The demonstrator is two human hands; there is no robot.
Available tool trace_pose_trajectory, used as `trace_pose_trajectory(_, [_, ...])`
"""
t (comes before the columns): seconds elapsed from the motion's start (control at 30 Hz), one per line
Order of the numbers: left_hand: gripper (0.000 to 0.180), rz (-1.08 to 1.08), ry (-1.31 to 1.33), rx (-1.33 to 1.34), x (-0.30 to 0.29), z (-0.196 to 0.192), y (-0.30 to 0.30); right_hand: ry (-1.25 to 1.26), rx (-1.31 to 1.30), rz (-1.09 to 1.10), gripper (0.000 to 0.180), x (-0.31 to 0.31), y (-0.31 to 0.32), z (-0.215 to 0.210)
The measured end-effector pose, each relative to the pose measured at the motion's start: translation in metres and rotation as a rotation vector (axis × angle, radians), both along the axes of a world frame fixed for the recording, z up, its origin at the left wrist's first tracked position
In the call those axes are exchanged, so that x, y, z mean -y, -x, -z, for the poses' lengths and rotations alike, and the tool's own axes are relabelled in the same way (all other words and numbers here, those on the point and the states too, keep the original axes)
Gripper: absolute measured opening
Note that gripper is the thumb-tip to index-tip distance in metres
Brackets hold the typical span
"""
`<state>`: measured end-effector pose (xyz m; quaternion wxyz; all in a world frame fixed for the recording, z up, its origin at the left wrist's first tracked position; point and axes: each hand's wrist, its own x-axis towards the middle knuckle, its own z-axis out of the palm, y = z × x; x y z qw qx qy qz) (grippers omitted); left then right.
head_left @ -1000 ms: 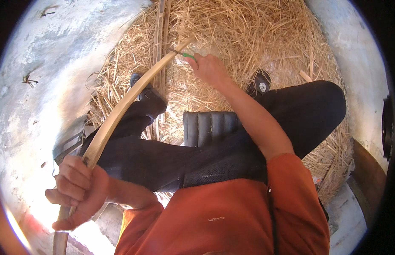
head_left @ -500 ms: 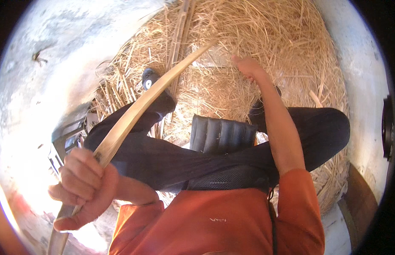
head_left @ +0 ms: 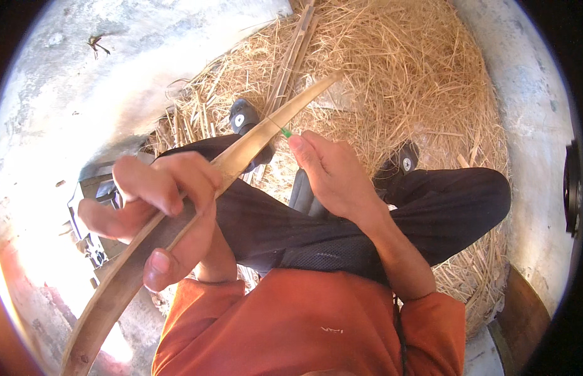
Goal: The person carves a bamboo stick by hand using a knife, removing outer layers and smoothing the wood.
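Observation:
A long, pale split bamboo strip [head_left: 257,139] slants from the lower left up toward the straw. My left hand [head_left: 172,210] grips it partway along its length, with the fingers looped loosely around it and slightly blurred. Pinched in my right hand [head_left: 332,172] is a thin tool with a green end [head_left: 286,132]. Its narrow dark tip lies across the strip beyond my left hand. The rest of the tool is hidden in the closed fingers, so its exact kind cannot be made out.
Straw and shavings [head_left: 410,81] cover the floor ahead, with long wooden slats [head_left: 294,53] lying on them. My crossed legs [head_left: 454,197] are in front of a black ribbed pad [head_left: 307,194]. Pale walls [head_left: 116,69] rise on both sides.
My right hand has come back from the straw to the strip, and the green-ended tool now shows. My left hand has moved up and right, its grip loosened around the strip.

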<state>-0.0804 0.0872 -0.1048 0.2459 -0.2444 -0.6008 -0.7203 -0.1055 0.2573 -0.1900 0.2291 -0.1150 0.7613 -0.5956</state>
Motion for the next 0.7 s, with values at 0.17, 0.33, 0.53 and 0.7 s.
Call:
trace_pose_trajectory(0.17, [0.055, -0.136, -0.010, -0.030, 0.004, 0.002, 0.016, -0.026, -0.039, 0.024, 0.045, -0.003, -0.010, 0.002])
trace_pose_trajectory(0.33, [0.060, -0.408, 0.027, -0.078, 0.034, 0.012, 0.015, 0.000, -0.044, 0.067, 0.044, -0.001, -0.009, -0.006])
trace_pose_trajectory(0.53, [0.065, -0.601, -0.051, -0.034, 0.010, 0.008, 0.018, -0.058, -0.088, 0.068, 0.043, 0.005, -0.006, -0.012])
trace_pose_trajectory(0.7, [0.069, -0.132, -0.241, -0.113, 0.014, 0.006, 0.007, -0.003, -0.182, 0.128, 0.041, 0.012, -0.008, -0.016])
